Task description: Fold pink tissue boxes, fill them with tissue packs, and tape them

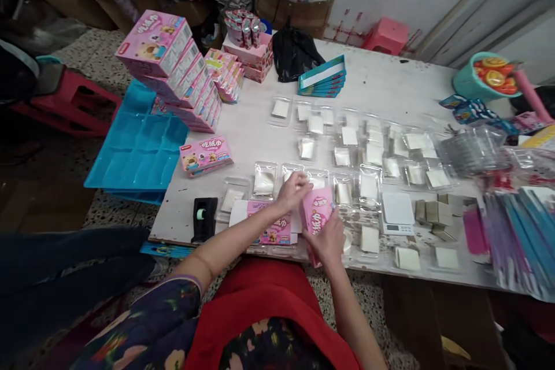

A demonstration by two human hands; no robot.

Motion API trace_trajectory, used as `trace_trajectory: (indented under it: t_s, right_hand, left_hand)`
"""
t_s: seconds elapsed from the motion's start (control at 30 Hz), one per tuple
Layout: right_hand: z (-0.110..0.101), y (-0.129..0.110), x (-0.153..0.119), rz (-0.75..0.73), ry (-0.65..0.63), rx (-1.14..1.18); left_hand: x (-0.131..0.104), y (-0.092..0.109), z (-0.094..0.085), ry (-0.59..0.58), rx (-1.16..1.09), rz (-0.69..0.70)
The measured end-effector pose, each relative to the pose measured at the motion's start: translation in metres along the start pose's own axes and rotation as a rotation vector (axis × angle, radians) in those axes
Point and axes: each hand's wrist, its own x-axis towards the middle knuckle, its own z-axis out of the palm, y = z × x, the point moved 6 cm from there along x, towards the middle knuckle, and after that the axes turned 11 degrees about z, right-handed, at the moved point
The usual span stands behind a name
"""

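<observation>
My right hand (326,240) is wrapped around a pink printed cardboard box (315,205), held tilted near the table's front edge. Close to the upper left corner of that box, my left hand (295,191) has its fingers bent together; whatever is between the fingertips is too small to make out. Under my left forearm lie more pink boxes (277,230), with a white flap (238,214) sticking out at the left. Clear plastic trays holding folded white sheets (263,180) stand just beyond my hands, and another tray with a white pad (370,239) is right of my right hand.
A tape dispenser (203,219) and a pink box stack (173,69) are at left, beside blue trays (139,139). A digital scale (398,214), small grey-brown blocks (433,212), nested clear trays (470,150) and purple-blue packets (520,243) lie right. Someone's dark-trousered leg (73,266) is at lower left.
</observation>
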Motion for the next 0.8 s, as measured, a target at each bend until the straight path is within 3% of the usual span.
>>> trace_trajectory:
  t_s: [0.1, 0.23, 0.37, 0.5, 0.63, 0.73, 0.8]
  right_hand:
    - [-0.011, 0.038, 0.017, 0.004, 0.056, 0.027]
    - [-0.017, 0.066, 0.025, -0.086, 0.085, 0.116]
    - [-0.023, 0.085, 0.027, -0.142, 0.1, 0.201]
    - [-0.028, 0.108, 0.039, -0.128, 0.087, 0.239]
    - [-0.037, 0.124, 0.056, -0.156, 0.055, 0.317]
    - [-0.05, 0.128, 0.069, -0.184, -0.032, 0.432]
    - [-0.059, 0.129, 0.078, -0.209, -0.112, 0.485]
  left_hand:
    - [0.076, 0.013, 0.008, 0.135, 0.403, 0.093]
    - [0.181, 0.011, 0.031, 0.185, 0.753, -0.09]
    - [0.243, -0.007, 0.055, 0.136, 0.914, -0.264]
    - [0.262, -0.017, 0.062, 0.169, 0.984, -0.325]
    - [0.263, -0.004, 0.056, 0.247, 0.974, -0.302]
    - [0.243, 0.02, 0.048, 0.227, 1.025, -0.208]
    - [0.215, 0.044, 0.044, 0.124, 1.081, -0.049]
